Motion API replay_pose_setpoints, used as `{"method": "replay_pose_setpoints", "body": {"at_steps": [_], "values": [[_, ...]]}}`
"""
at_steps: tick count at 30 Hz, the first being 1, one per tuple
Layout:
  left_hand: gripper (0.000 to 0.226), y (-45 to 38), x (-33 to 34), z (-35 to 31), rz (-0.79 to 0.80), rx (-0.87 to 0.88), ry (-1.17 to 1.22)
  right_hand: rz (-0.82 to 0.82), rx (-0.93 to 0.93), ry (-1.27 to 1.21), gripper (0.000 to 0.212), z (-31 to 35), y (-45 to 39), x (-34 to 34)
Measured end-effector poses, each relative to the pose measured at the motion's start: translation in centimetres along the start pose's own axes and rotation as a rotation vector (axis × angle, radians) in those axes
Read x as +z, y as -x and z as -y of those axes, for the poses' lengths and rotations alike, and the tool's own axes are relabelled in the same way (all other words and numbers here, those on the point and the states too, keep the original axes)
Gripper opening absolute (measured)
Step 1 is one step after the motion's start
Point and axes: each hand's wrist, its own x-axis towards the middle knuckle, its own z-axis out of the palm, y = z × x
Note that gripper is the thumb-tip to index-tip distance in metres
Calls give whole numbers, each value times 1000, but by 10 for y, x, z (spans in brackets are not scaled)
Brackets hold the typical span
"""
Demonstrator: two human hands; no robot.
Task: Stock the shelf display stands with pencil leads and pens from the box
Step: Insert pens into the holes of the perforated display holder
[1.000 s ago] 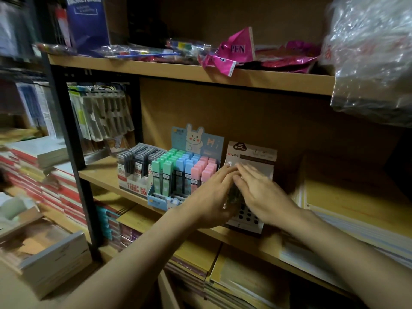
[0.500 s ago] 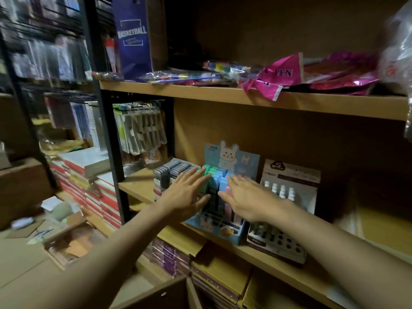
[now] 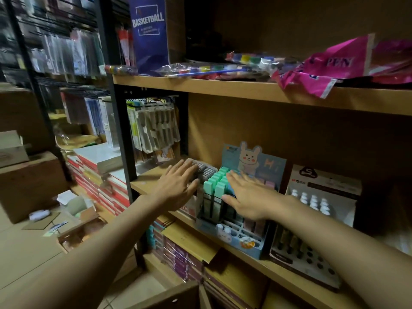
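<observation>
On the shelf [image 3: 245, 248], both hands, left hand [image 3: 176, 188] and right hand [image 3: 247, 197], lie flat-fingered, holding nothing, seemingly squaring the pencil-lead stands [image 3: 225, 190] into line.

The left hand [image 3: 178, 186] covers most of the grey pencil-lead cases [image 3: 206, 171] — whether it touches them cannot be told. The right hand [image 3: 248, 198] hides the middle rows of the bunny display stand [image 3: 234, 239], leaving only the green cases [image 3: 217, 181] clear. The white display stand [image 3: 321, 219] has a printed header too small to read. Packets on the wire rack [image 3: 66, 52] at far left are motion-blurred. The pink pen bag [image 3: 334, 65] runs off the right edge.
</observation>
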Motion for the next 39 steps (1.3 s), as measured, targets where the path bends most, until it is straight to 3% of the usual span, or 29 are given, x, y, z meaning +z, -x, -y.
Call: {"method": "replay_pose_setpoints", "body": {"at_steps": [5,10,14,17,22,29,33,36,39], "values": [[57,3,1,0,9,28,-30,-24,-21,-43,71,0,6,-8],[57,26,-23,-44,-211,160,170,-260,-53,-112,69,-33,80,-26],[55,55,-26,-112,-29,372,284,-139,85,-52,67,-59,133,-25],[57,70,-18,-148,72,425,286,-77,134,-97,66,-63,150,-13],[64,79,-8,-172,167,370,249,-64,143,-165,70,-63,160,7],[68,63,-1,-175,55,285,66,-102,135,-142,69,-52,157,11],[60,55,-5,-161,188,160,13,-80,166,-134,67,-44,164,-2],[64,69,-25,-158,87,168,10,-138,166,-167,61,-34,181,-25],[61,112,-75,-144,-243,381,20,-356,53,-9,40,-28,226,-71]]}}
